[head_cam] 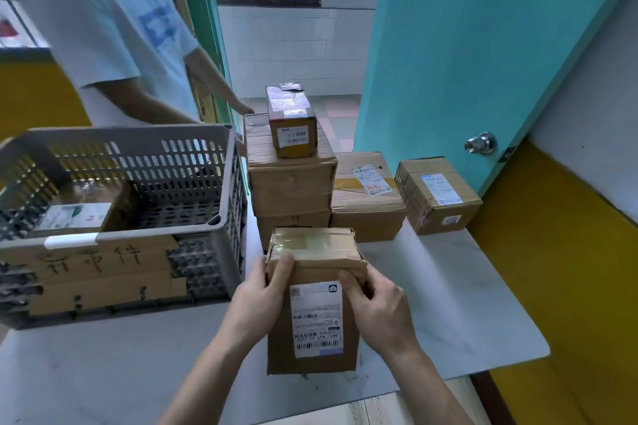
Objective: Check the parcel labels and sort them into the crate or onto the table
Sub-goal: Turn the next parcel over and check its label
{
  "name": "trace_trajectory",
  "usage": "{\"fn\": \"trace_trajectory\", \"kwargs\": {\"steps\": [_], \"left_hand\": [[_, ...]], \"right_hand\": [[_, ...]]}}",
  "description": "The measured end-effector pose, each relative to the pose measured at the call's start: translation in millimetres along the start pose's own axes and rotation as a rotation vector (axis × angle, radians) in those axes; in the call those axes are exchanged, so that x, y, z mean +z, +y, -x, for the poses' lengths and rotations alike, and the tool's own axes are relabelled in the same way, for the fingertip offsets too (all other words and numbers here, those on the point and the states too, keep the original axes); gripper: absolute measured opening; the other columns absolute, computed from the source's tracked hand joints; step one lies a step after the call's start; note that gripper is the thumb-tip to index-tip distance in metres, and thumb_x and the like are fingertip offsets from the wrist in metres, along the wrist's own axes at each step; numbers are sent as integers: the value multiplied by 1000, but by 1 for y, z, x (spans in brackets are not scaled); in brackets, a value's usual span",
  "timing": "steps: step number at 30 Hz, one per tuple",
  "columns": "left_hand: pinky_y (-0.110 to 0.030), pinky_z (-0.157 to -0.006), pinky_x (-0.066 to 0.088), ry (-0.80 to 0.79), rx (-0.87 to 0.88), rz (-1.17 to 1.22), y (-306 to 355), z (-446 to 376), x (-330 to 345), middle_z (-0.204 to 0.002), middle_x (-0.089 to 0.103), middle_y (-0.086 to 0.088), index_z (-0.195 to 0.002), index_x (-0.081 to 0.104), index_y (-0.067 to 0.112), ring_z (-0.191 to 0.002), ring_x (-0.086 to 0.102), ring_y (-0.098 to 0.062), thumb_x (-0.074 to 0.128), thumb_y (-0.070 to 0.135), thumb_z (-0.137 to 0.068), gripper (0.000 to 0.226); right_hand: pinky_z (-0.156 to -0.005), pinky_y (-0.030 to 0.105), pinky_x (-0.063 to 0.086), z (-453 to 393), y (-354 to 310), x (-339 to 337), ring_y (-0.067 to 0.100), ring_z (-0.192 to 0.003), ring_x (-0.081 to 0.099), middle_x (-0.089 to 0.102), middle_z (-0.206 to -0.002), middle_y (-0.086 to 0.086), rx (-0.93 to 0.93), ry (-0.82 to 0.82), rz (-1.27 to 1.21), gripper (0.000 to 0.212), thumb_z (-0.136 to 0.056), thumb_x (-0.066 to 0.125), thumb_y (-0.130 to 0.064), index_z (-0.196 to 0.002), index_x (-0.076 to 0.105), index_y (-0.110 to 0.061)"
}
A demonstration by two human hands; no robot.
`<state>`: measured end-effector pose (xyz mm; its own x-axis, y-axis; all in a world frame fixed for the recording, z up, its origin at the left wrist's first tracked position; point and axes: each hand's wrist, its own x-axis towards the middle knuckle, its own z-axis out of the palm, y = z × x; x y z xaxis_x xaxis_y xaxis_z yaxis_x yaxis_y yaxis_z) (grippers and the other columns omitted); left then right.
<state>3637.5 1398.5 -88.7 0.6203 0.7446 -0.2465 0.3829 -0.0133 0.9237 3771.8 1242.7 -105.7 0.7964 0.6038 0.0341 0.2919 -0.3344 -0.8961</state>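
Nearest the camera is a brown parcel gripped from both sides, its white label facing up toward the wearer. The left hand is wrapped around the parcel's left edge with the thumb laid over the upper face; the right hand is closed on the right edge, thumb pressing near the label's top corner. Both hands are curled shut on it, and the parcel looks tipped up with its near end low over the white counter; whether that end touches I cannot tell. Its long axis runs away from the wearer.

The grey crate stands to the left of the parcel, just beside the left hand, so a drop there would mean swinging left and up over the rim. Inside it lies one parcel with a white label, toward the left side; the rest of the floor shows bare. A cardboard sign with handwriting covers the crate's front.

Behind the held parcel are stacked boxes with a small box on top, and two more boxes to the right. Another person stands behind the crate.

The label check seems under way.
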Motion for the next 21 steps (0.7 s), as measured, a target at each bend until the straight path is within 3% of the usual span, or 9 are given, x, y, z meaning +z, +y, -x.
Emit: {"fn": "trace_trajectory", "kwargs": {"steps": [4, 7, 11, 15, 19, 21], "left_hand": [[-22, -65, 56, -1, -33, 7, 4, -2, 3, -99, 74, 9, -107, 54, 38, -83, 73, -4, 46, 81, -85, 49], [-30, -71, 61, -24, -54, 33, 0, -2, 9, -103, 76, 4, -119, 52, 35, -86, 76, -8, 54, 59, -99, 31], [-31, -74, 55, -7, -80, 24, 1, -3, 9, -110, 73, 8, -126, 55, 33, -97, 71, -11, 64, 46, -97, 33], [-38, -91, 58, -1, -20, 2, 3, -1, 7, -108, 75, 15, -116, 64, 38, -103, 72, -10, 63, 50, -98, 21], [-33, -91, 58, -21, 40, 41, 1, 4, 10, -105, 76, 20, -117, 65, 37, -99, 71, 0, 64, 39, -100, 17], [-33, -91, 59, -17, 48, 65, -1, 6, 12, -108, 76, 20, -124, 64, 35, -100, 71, 1, 67, 37, -99, 25]], "right_hand": [[-62, 23, 57, -1, -8, -3, 3, -76, 72, 75, -83, -12, 110, -27, -21, 55, -87, 44, -82, -95, 63, -31], [-72, 36, 59, -6, -9, -7, 10, -81, 71, 74, -84, -6, 185, -11, -12, 41, -96, 50, -67, -93, 62, -29], [-73, 35, 62, -5, -8, -10, 10, -81, 71, 74, -87, -6, 224, -34, -45, 20, -99, 57, -48, -97, 61, -29], [-72, 31, 62, -1, -7, -8, 7, -82, 72, 74, -93, -9, 258, -54, -114, 15, -96, 61, -46, -102, 60, -32], [-78, 33, 58, -6, -9, -9, 2, -86, 66, 71, -91, -16, 245, -4, -50, 19, -97, 57, -56, -94, 63, -38], [-77, 37, 60, -8, -8, -10, 5, -82, 68, 74, -84, -12, 215, 6, -9, 29, -99, 56, -55, -93, 70, -30]]}}
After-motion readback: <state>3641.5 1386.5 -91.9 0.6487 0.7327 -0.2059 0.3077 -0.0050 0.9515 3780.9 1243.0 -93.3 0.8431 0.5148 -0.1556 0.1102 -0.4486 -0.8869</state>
